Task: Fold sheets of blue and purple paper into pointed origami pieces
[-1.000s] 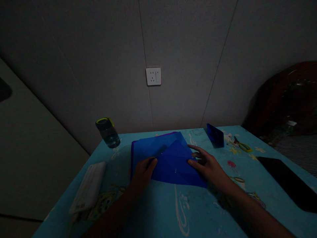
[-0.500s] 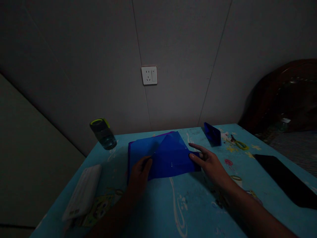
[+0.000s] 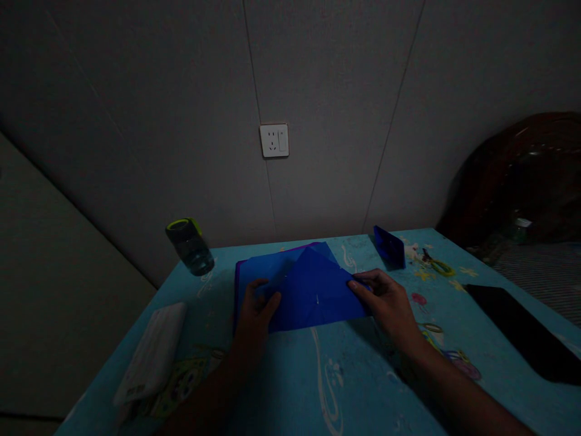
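Observation:
A folded sheet of blue paper [image 3: 313, 297] with a peaked top is held over a flat stack of blue sheets [image 3: 258, 269]. At its right end my right hand [image 3: 393, 306] is closed, thumb in front and fingers behind the paper. By the left end, my left hand [image 3: 254, 318] has thumb and index finger apart, the thumb tip close to or touching the paper's edge. The other fingers of that hand are mostly hidden. Farther back on the right stands another folded blue paper piece [image 3: 389, 248].
The table [image 3: 290, 387] has a patterned blue cover. On its left are a tilted-looking water bottle [image 3: 193, 251] and a white pack [image 3: 154, 348]. Yellow-handled scissors [image 3: 440, 266] and a black flat object [image 3: 521, 330] lie right. A wall socket [image 3: 275, 140] is behind.
My left index finger has lifted away from the paper, opening a gap to the thumb. My right index finger, stretched out before, has bent down onto the paper's right end.

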The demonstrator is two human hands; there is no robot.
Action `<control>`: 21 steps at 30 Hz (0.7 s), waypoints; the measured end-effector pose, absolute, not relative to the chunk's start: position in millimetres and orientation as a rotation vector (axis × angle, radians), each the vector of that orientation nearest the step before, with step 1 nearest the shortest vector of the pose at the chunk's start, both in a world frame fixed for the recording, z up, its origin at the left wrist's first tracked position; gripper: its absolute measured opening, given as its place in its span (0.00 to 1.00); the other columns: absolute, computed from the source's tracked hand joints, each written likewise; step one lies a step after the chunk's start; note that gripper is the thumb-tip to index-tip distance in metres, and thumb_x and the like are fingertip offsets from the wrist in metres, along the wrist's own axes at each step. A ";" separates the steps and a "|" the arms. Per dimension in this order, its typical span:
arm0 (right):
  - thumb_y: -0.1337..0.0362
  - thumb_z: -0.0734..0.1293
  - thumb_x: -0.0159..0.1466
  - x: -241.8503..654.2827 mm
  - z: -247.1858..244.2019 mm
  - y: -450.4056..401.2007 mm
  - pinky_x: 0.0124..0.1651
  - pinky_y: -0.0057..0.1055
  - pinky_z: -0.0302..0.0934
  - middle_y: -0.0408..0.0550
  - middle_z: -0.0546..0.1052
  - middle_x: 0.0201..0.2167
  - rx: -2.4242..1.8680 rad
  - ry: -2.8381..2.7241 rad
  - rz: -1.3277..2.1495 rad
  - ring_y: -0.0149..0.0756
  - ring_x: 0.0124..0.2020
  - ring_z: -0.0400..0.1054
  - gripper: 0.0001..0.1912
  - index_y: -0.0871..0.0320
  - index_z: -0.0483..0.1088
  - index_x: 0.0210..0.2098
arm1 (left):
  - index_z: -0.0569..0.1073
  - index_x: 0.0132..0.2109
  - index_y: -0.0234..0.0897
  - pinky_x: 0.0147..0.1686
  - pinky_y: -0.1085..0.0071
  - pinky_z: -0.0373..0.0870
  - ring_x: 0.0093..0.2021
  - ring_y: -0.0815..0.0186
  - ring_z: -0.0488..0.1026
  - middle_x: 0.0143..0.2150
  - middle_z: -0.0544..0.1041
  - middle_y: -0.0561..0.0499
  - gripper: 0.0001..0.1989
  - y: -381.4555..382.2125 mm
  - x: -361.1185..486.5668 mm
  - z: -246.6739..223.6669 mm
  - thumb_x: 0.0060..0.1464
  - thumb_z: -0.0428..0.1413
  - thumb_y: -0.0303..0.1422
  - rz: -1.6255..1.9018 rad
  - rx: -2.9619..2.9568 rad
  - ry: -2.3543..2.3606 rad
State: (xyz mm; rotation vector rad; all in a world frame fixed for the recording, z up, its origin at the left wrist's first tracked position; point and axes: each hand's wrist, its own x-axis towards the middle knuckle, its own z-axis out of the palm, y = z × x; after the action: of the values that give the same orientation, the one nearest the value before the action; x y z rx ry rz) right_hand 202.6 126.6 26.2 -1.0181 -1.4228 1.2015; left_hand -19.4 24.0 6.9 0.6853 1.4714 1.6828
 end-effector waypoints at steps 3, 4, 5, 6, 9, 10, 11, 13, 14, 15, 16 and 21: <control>0.51 0.75 0.52 204.3 23.4 128.2 0.36 0.38 0.68 0.49 0.80 0.30 -1.016 -1.533 1.194 0.40 0.32 0.74 0.17 0.58 0.78 0.33 | 0.65 0.49 0.43 0.23 0.77 0.62 0.23 0.70 0.67 0.25 0.72 0.60 0.30 25.4 -21.3 9.1 0.41 0.67 0.44 1.705 0.625 1.494; 0.51 0.74 0.53 205.1 23.0 128.6 0.41 0.41 0.68 0.51 0.81 0.35 -0.994 -1.604 1.190 0.43 0.36 0.74 0.17 0.57 0.79 0.36 | 0.65 0.49 0.42 0.23 0.77 0.62 0.24 0.69 0.68 0.26 0.73 0.59 0.30 26.1 -23.0 9.3 0.41 0.67 0.44 1.707 0.609 1.503; 0.52 0.73 0.55 206.0 23.2 128.9 0.47 0.45 0.67 0.52 0.81 0.40 -0.967 -1.691 1.180 0.46 0.41 0.74 0.16 0.56 0.79 0.39 | 0.66 0.48 0.42 0.23 0.76 0.62 0.25 0.69 0.69 0.27 0.73 0.59 0.30 26.8 -25.1 9.4 0.40 0.67 0.44 1.706 0.598 1.515; 0.53 0.73 0.56 207.0 23.9 129.0 0.53 0.48 0.63 0.52 0.80 0.45 -0.938 -1.779 1.167 0.48 0.47 0.73 0.17 0.53 0.79 0.42 | 0.66 0.48 0.42 0.23 0.76 0.62 0.26 0.68 0.70 0.28 0.74 0.58 0.29 27.4 -27.3 9.4 0.41 0.66 0.45 1.702 0.589 1.532; 0.55 0.74 0.55 210.1 28.5 128.3 0.63 0.54 0.52 0.51 0.72 0.57 -0.871 -1.955 1.177 0.51 0.59 0.64 0.23 0.48 0.75 0.51 | 0.68 0.47 0.40 0.21 0.76 0.60 0.25 0.69 0.69 0.29 0.74 0.56 0.26 28.5 -33.0 10.0 0.43 0.65 0.44 1.697 0.593 1.592; 0.55 0.74 0.55 210.9 30.3 127.9 0.65 0.55 0.49 0.51 0.70 0.59 -0.861 -1.971 1.207 0.51 0.61 0.61 0.25 0.48 0.73 0.53 | 0.68 0.46 0.40 0.20 0.76 0.59 0.23 0.69 0.68 0.29 0.73 0.56 0.25 28.5 -34.1 10.2 0.43 0.65 0.44 1.700 0.603 1.603; 0.54 0.73 0.56 211.6 31.9 127.6 0.65 0.56 0.48 0.50 0.69 0.61 -0.850 -1.971 1.242 0.51 0.63 0.59 0.26 0.48 0.72 0.54 | 0.69 0.45 0.39 0.18 0.76 0.58 0.22 0.70 0.67 0.28 0.72 0.56 0.24 28.4 -34.7 10.4 0.44 0.65 0.44 1.708 0.612 1.609; 0.53 0.71 0.59 212.3 33.7 127.5 0.65 0.55 0.48 0.49 0.69 0.60 -0.832 -1.925 1.313 0.50 0.63 0.59 0.22 0.48 0.73 0.53 | 0.70 0.44 0.38 0.17 0.76 0.55 0.20 0.71 0.64 0.27 0.71 0.56 0.23 27.7 -34.5 10.4 0.44 0.64 0.45 1.718 0.631 1.606; 0.53 0.70 0.60 212.3 33.7 127.9 0.64 0.53 0.51 0.49 0.72 0.58 -0.834 -1.880 1.356 0.49 0.61 0.62 0.20 0.48 0.74 0.51 | 0.70 0.43 0.39 0.16 0.77 0.53 0.19 0.72 0.63 0.26 0.70 0.57 0.22 27.1 -34.0 10.1 0.44 0.64 0.45 1.721 0.639 1.602; 0.52 0.69 0.61 212.1 33.1 128.6 0.62 0.52 0.55 0.49 0.75 0.54 -0.842 -1.829 1.406 0.48 0.57 0.66 0.19 0.49 0.75 0.50 | 0.70 0.43 0.39 0.15 0.77 0.51 0.18 0.74 0.61 0.25 0.69 0.58 0.22 26.5 -33.3 9.8 0.44 0.64 0.45 1.725 0.650 1.597; 0.52 0.69 0.61 211.7 31.9 129.6 0.59 0.50 0.60 0.50 0.78 0.50 -0.855 -1.777 1.464 0.47 0.52 0.71 0.18 0.50 0.77 0.48 | 0.70 0.44 0.39 0.14 0.78 0.50 0.16 0.75 0.58 0.25 0.68 0.59 0.22 25.7 -32.6 9.3 0.45 0.63 0.45 1.728 0.659 1.591; 0.54 0.73 0.56 209.7 21.9 135.3 0.41 0.38 0.69 0.50 0.82 0.35 -0.923 -1.610 1.630 0.39 0.34 0.75 0.18 0.55 0.79 0.43 | 0.73 0.46 0.41 0.16 0.77 0.58 0.17 0.74 0.63 0.24 0.70 0.59 0.20 22.0 -30.5 8.8 0.47 0.62 0.44 1.779 0.750 1.617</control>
State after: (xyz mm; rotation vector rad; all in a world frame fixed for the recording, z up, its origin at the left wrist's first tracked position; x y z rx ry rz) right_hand 209.7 135.3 21.9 -0.9234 -1.6097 1.6304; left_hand -30.5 22.0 8.8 0.7497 1.6165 1.7786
